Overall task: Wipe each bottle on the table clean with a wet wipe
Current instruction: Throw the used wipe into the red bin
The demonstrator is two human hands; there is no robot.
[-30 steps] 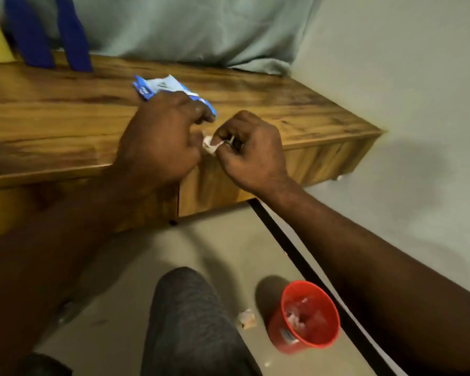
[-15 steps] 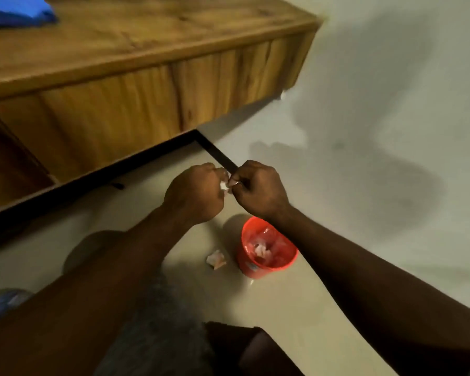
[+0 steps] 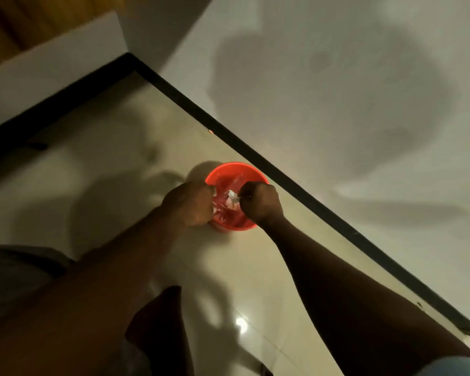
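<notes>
Right hand [image 3: 261, 203] pinches a white scrap [image 3: 232, 197] over the red bin [image 3: 235, 166], left hand [image 3: 190, 204] curled beside it (holding what, I cannot tell), no bottle in view; released off-centre, the scrap could miss onto the floor [image 3: 120, 185].

we count two hands, one left hand [image 3: 190, 204] and one right hand [image 3: 261, 203], over one red bin [image 3: 236, 169]. one small white scrap [image 3: 232, 196] shows at the right hand's fingertips; how many more bits lie inside the bin we cannot tell. we also count one black skirting strip [image 3: 310, 198] and one bright glint [image 3: 240, 324].
</notes>
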